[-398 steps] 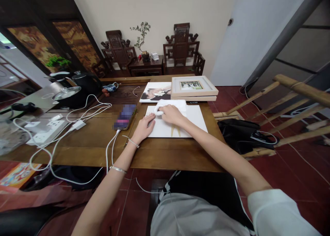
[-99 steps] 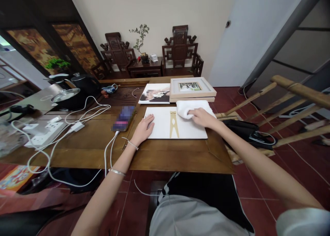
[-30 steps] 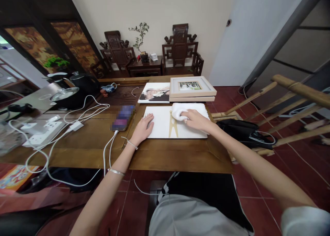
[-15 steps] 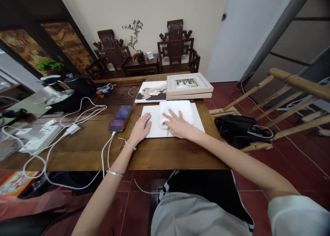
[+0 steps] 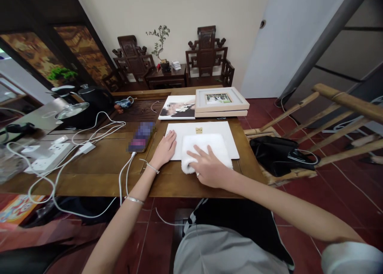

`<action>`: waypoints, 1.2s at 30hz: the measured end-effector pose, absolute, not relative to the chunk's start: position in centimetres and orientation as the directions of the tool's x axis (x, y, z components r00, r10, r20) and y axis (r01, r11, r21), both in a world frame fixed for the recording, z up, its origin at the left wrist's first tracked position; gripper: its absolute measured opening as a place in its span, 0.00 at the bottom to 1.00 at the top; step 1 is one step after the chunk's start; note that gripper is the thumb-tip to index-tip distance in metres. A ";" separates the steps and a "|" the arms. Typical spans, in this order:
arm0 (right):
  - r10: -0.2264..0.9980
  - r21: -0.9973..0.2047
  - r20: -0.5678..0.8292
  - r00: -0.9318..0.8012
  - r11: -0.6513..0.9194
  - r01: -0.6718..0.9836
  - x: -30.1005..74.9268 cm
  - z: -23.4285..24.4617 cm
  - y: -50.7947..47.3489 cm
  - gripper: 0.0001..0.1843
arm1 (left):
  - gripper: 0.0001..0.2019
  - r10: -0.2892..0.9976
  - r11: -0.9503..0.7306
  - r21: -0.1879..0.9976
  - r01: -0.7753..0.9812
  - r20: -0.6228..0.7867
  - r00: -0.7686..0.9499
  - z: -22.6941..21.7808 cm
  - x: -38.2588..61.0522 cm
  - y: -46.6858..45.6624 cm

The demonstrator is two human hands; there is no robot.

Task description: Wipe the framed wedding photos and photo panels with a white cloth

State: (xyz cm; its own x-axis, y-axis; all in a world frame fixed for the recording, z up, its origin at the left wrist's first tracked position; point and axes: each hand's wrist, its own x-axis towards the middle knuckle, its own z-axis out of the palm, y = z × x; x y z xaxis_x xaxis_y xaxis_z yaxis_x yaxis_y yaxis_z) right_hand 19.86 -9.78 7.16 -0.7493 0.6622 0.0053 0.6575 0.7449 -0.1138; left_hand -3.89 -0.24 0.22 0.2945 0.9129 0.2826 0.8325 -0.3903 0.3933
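A white board (image 5: 221, 131) with a small tan clip shape lies flat on the wooden table (image 5: 98, 162). My left hand (image 5: 164, 148) presses on the board's left edge with fingers spread. My right hand (image 5: 207, 167) lies flat on a folded white cloth (image 5: 209, 146), which covers the board's near edge and most of the tan shape. A bracelet sits on each of two spots along my left arm.
A stack of picture frames (image 5: 220, 101) and a photo print (image 5: 177, 107) lie behind the board. A phone (image 5: 141, 136) on a white cable, a power strip (image 5: 44, 156), a pot (image 5: 72, 111) and a kettle sit to the left. A black bag (image 5: 277, 154) rests on a bamboo chair at right.
My right hand has dragged the cloth from the board's far right corner leftward, then toward me to the near edge. My left hand has stayed on the board's left edge.
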 end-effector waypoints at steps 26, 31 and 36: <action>0.686 0.014 0.004 -0.727 0.727 0.686 16.4 6.5 -7.8 0.23 | 0.26 0.913 -0.398 0.454 0.797 0.275 0.300 0.3 -4.5 0.2; 0.612 -0.049 -0.009 -0.791 0.789 0.612 17.5 7.7 -10.5 0.22 | 0.25 0.910 -0.408 0.453 0.793 0.268 0.315 0.5 -4.6 0.0; 0.632 -0.101 -0.045 -0.774 0.767 0.633 17.4 8.1 -8.5 0.24 | 0.26 0.915 -0.398 0.460 0.794 0.266 0.304 0.4 -4.6 0.1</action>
State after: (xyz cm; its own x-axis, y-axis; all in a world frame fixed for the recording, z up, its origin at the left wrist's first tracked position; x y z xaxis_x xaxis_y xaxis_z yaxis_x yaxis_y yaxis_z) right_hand 17.42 -8.47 8.08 -0.7735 0.6322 -0.0451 0.6331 0.7675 -0.1008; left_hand -4.57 0.06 0.41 0.3044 0.9145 0.2665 0.7936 -0.3982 0.4600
